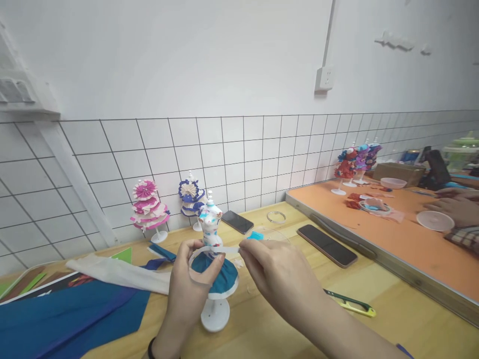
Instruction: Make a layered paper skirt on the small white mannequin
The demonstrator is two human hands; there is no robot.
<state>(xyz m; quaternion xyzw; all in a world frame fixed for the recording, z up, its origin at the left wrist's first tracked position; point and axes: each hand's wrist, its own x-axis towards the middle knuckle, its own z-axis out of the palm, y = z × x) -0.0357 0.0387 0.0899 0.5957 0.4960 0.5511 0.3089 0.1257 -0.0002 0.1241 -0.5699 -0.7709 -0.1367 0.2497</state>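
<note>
While the fingers of the left hand (183,294), partly curled, hold a looped pale strip (229,250) before the small mannequin (210,219), those of the right hand (284,264) pinch its end closed, seemingly for tension. The mannequin stands upright on the worktop (262,329), its round base (216,314) giving support, with snips (354,304) to its right.

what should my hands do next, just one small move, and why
I'd probably ease the strip in against the waist of the figure: it crosses there, just above the skirt, but its end is pinched out to the side by the right hand, and a loose curl stands out by the left hand.
</note>
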